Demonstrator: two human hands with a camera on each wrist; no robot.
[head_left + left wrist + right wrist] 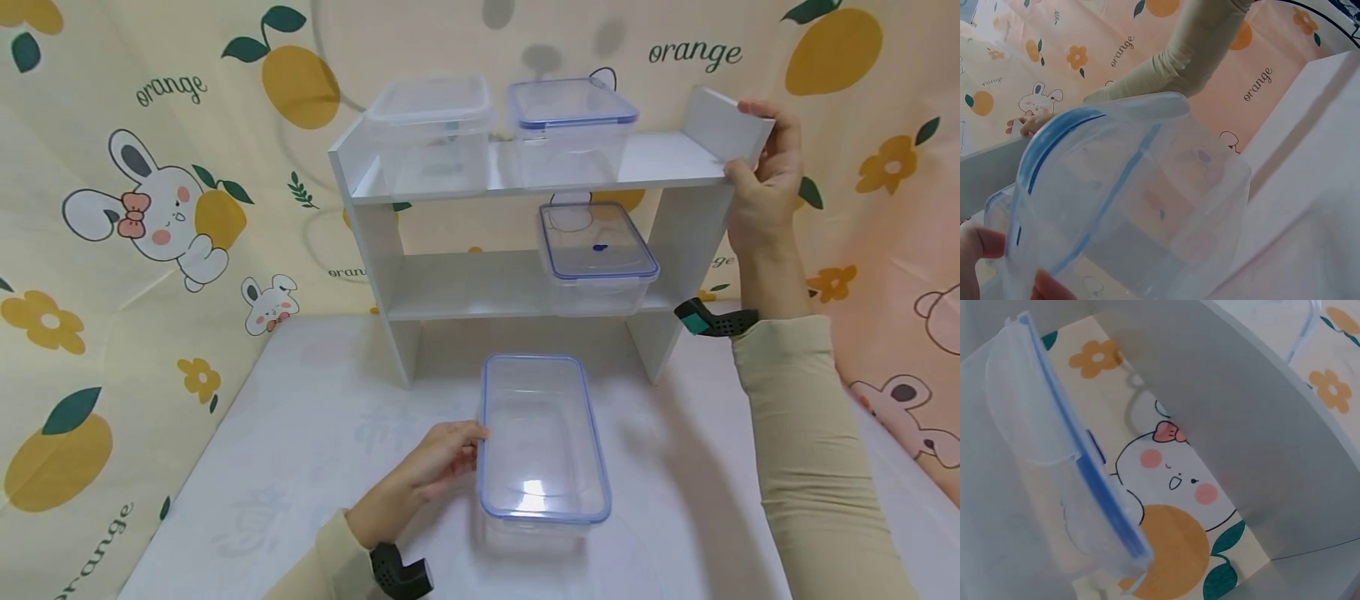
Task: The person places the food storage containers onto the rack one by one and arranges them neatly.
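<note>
My left hand [442,454] pinches the left rim of a clear plastic food container [536,442] with a blue-edged lid, at the front of a white shelf unit [457,283]. In the left wrist view the container [1147,187] appears large, with a thumb and a fingertip at its rim. Up at the unit's top right corner, my right hand [768,183] grips the upright side panel [727,125]. A similar blue-edged container [600,242] stands on the middle shelf, to the right; its lid edge [1110,506] shows up close in the right wrist view.
Two more clear containers stand on the top shelf: one with a whitish lid [431,142] at left, one with a blue-edged lid [573,142] nearer the middle. A white cloth [315,467] covers the table. Behind hangs a printed curtain [187,333].
</note>
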